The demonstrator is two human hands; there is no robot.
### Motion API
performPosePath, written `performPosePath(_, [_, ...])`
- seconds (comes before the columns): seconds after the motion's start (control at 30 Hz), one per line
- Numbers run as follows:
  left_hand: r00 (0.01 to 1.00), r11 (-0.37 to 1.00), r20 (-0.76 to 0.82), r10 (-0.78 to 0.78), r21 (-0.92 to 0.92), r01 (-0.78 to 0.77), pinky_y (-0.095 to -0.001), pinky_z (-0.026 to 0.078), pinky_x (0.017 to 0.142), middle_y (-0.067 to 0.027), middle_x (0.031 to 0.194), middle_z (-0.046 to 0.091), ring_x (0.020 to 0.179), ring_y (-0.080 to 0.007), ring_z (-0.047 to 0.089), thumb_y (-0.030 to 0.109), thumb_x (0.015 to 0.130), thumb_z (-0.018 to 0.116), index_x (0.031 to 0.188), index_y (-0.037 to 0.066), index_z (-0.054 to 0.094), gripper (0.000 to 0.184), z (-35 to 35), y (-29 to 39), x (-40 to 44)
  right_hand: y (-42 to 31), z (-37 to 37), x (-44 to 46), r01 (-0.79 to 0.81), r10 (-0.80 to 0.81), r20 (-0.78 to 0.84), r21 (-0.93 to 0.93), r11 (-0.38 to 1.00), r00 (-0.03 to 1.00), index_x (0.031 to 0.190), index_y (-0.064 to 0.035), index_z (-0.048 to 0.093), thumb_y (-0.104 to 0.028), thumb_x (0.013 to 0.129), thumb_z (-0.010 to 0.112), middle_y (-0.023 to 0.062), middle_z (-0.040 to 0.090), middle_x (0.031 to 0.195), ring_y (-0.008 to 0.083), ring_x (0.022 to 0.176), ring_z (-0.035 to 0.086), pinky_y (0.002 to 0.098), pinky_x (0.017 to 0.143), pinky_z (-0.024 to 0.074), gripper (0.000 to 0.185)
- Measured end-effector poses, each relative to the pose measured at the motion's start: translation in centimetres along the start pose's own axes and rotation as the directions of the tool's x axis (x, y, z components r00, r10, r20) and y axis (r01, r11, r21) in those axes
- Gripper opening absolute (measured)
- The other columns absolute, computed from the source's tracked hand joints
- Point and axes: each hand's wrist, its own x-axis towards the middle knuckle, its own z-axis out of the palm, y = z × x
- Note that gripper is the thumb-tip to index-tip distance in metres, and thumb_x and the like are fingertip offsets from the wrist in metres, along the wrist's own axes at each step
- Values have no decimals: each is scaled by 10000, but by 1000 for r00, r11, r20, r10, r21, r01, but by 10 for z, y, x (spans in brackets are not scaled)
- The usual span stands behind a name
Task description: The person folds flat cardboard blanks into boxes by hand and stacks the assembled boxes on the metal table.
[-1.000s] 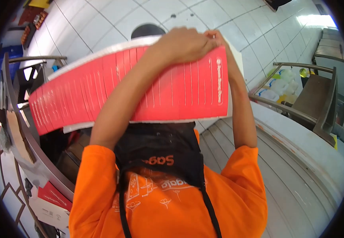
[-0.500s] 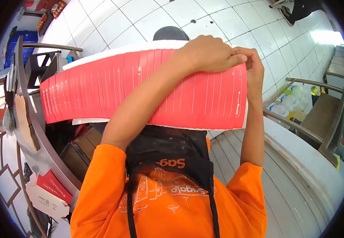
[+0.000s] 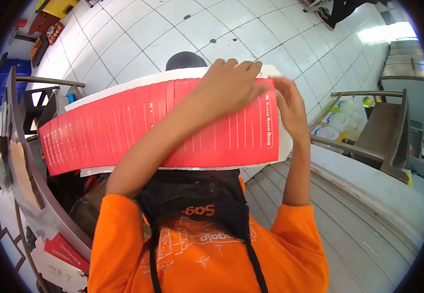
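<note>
A long overlapping row of red printed cardboard sheets [image 3: 109,127] with white lettering lies across in front of my body, fanned from left to right. White cardboard [image 3: 282,134] shows beneath it along the edges. My left hand [image 3: 231,85] reaches over to the right part of the row, its fingers bent over the far edge and its thumb blurred on the red surface. Beside the right end is my right hand [image 3: 291,105], slightly blurred, with bent fingers and thumb apart near the last sheet's corner. I see nothing held in it.
A metal-edged counter [image 3: 50,195] runs along the left, with more red and white cardboard [image 3: 65,259] below. On the right stand a metal-framed rack [image 3: 380,132] and plastic bottles [image 3: 336,122]. A dark round seat [image 3: 186,59] is beyond the row; a person's legs [image 3: 336,12] show far off.
The view has shifted, moving the row lower and leftward. My hands, together at the far right corner before, are now farther apart; my left hand has drawn back left.
</note>
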Motion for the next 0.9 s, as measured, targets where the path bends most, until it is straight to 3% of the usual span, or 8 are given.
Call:
performPosePath(0.03, [988, 991, -134, 71, 120, -55, -557, 448, 1089, -224, 1467, 603, 1366, -435, 548, 555, 1028, 550, 1535, 44, 514, 720, 1, 8, -18, 4, -9, -19, -44, 45, 19, -51, 998, 999, 1362, 22, 589, -298, 1130, 527, 131, 631, 1398, 210, 1302, 583, 384, 1150, 418, 400])
performPosePath(0.13, [995, 996, 84, 59, -73, -52, -634, 222, 1238, -182, 1708, 312, 1579, -414, 268, 614, 954, 630, 1623, -2, 344, 953, -18, 53, -77, 19, -1, -95, -174, 174, 11, 118, 978, 985, 1413, 56, 558, -608, 1135, 236, 159, 608, 1421, 258, 1395, 517, 440, 1215, 335, 789])
performPosePath(0.3, [997, 999, 68, 22, 39, -25, -651, 150, 1259, -164, 1727, 286, 1603, -386, 238, 637, 922, 652, 1651, 33, 317, 1005, 18, 75, -107, 45, 44, -165, -350, 405, -56, 405, 845, 913, 1626, 6, 309, -519, 1159, 236, 139, 392, 1664, 253, 1517, 405, 433, 1252, 315, 706])
performPosePath(0.57, [997, 997, -70, 22, -77, -28, -634, 140, 1273, -158, 1703, 331, 1608, -350, 245, 620, 938, 642, 1641, 62, 341, 947, 40, 73, -109, 150, -22, -198, -319, 398, -122, 411, 854, 909, 1604, -4, 359, -495, 1150, 376, 151, 483, 1580, 273, 1409, 504, 476, 1184, 400, 669])
performPosePath(0.67, [958, 932, -279, -73, -361, -34, -632, 200, 1257, -177, 1657, 386, 1582, -388, 276, 530, 947, 683, 1592, 46, 400, 855, 18, 76, -122, 128, -59, -154, -263, 213, -204, -260, 929, 956, 1524, 21, 461, -484, 1155, 341, 200, 544, 1497, 322, 1345, 545, 489, 1165, 421, 637])
performPosePath(0.73, [839, 931, -471, -273, -350, 107, -618, 264, 1231, -180, 1592, 452, 1530, -408, 336, 425, 956, 707, 1546, 61, 456, 738, -16, 60, -158, 103, -77, -108, -139, 32, -206, -531, 836, 978, 1471, 38, 529, -476, 1159, 318, 232, 584, 1442, 354, 1302, 572, 498, 1153, 435, 638])
performPosePath(0.8, [683, 900, -595, -423, -193, 390, -584, 319, 1202, -191, 1539, 492, 1459, -423, 408, 375, 942, 725, 1491, 46, 509, 676, -64, 28, -224, 68, -67, -47, -49, 57, -73, 115, 992, 996, 1436, 42, 544, -633, 1115, 251, 230, 571, 1456, 364, 1362, 524, 501, 1181, 380, 802])
performPosePath(0.9, [165, 455, -714, -680, -234, 859, -526, 345, 1192, -214, 1475, 533, 1401, -427, 463, 309, 894, 771, 1500, 20, 501, 724, -166, 26, -336, 23, -48, 1, 132, -111, -118, 187, 974, 987, 1347, 37, 593, -536, 1103, 457, 242, 637, 1330, 393, 1258, 597, 523, 1075, 465, 638])
